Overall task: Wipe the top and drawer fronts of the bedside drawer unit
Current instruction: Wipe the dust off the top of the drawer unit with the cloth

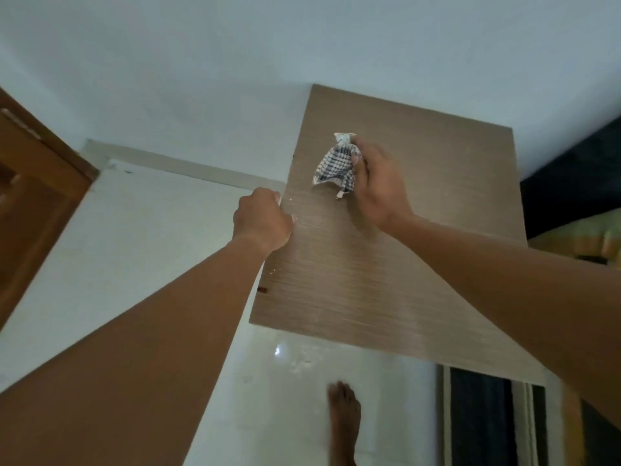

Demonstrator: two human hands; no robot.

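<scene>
The bedside drawer unit [386, 264] stands below me against the pale wall [235, 62], with white floor tile [134, 247] to its left and a dark bed edge [571, 183] close on its right. Only its wood-grain top is in view; the drawer fronts are hidden beneath the near edge. My right hand [376, 183] is closed around a bunched checked cloth [336, 166], thumb and fingers pinching the fabric, and presses it onto the far-left area of the top. My left hand [262, 220] is curled shut over the left edge of the top, apparently steadying the unit; nothing else is visibly held in it. I judge the task to be at an early stage: pale specks and dusty streaks show on the near and left portions of the top, and the drawer fronts are presumably not yet done. The top is bare, so strokes may run freely toward the near and right edges. The far edge abuts the wall. My bare foot [344, 422] rests on the tile near the front corner.
</scene>
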